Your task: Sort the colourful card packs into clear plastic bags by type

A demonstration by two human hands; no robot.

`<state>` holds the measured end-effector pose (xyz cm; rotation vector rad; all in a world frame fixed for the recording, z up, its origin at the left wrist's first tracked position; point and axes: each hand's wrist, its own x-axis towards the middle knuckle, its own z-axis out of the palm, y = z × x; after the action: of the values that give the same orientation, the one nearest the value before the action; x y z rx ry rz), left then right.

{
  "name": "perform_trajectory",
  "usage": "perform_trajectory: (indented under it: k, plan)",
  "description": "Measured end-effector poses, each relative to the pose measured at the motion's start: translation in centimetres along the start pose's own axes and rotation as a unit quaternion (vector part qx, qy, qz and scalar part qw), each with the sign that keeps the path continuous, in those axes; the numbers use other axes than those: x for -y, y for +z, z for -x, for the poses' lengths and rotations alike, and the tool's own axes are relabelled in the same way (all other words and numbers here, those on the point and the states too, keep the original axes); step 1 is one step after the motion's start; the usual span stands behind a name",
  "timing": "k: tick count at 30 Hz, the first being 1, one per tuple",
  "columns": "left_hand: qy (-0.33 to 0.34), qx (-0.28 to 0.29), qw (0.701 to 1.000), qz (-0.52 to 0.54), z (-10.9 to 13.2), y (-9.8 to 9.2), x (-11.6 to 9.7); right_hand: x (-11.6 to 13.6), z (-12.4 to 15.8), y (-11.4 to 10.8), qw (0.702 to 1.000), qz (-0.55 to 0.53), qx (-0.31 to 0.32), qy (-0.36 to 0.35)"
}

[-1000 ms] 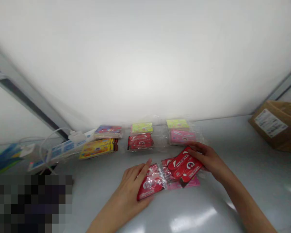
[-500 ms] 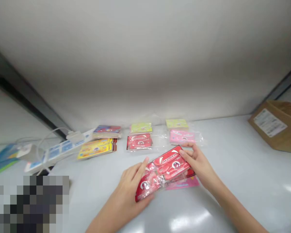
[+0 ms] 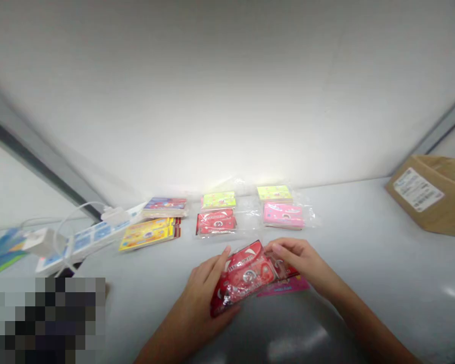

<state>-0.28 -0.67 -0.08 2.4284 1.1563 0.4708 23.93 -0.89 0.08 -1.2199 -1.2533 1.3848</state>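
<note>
My left hand [image 3: 200, 288] grips the left end of red printed cards [image 3: 248, 273], with the thumb below and fingers on top. Shiny clear plastic covers part of them. At their right end my right hand [image 3: 298, 258] has its fingers curled on another dark red card [image 3: 286, 267]; its fingertips are partly hidden. Under both lies a pink card [image 3: 286, 287] on the table. Beyond my hands sits a bagged stack of red cards [image 3: 216, 222], with a bagged pink stack [image 3: 283, 215] to its right.
Yellow-green stacks [image 3: 219, 200] lie at the back. A yellow card stack [image 3: 149, 233] and a blue-red stack [image 3: 166, 205] lie left, near a white power strip [image 3: 85, 242] with cables. An opened cardboard box [image 3: 432, 197] stands right. A blurred-out patch covers the lower left.
The upper red card has shifted left over the cards in my left hand. My right hand has moved slightly down and now touches the dark red card at the right.
</note>
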Motion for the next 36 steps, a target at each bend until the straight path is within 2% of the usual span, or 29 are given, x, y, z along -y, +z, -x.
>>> perform_trajectory:
  k: [3, 5, 7, 10, 15, 17, 21, 30, 36]
  plan:
    - [0.006, 0.005, 1.0, 0.0, -0.1, 0.0, 0.0, 0.1, 0.3, 0.3, 0.984, 0.126, 0.113, -0.054]
    - [0.008, 0.011, 1.0, 0.006, -0.1, 0.1, 0.1, 0.0, 0.4, 0.4, 0.975, 0.167, 0.126, -0.069]
    - [0.008, 0.014, 1.0, 0.008, -0.1, 0.2, 0.1, -0.2, 0.2, 0.2, 0.978, 0.173, 0.093, -0.071]
    - [0.001, 0.015, 1.0, 0.001, -0.1, 0.2, 0.2, -0.6, -0.2, -0.6, 0.982, 0.179, 0.01, -0.061]
    - [0.0, 0.011, 1.0, -0.006, 0.0, 0.1, 0.4, -1.8, -0.7, -3.1, 0.941, 0.311, -0.131, -0.029]
    - [0.005, 0.005, 1.0, -0.009, 0.1, 0.1, 0.5, -2.3, -0.8, -3.9, 0.93, 0.337, -0.148, -0.023]
    - [0.005, 0.007, 1.0, -0.009, 0.1, 0.0, 0.3, -2.8, -0.9, -4.7, 0.911, 0.394, -0.126, -0.001]
    - [0.001, 0.011, 1.0, -0.007, 0.0, -0.1, 0.4, -2.5, -1.1, -4.7, 0.938, 0.314, -0.147, -0.03]
    - [-0.001, 0.009, 1.0, -0.006, 0.0, -0.3, 0.5, -1.6, -1.0, -5.0, 0.96, 0.241, -0.14, -0.016]
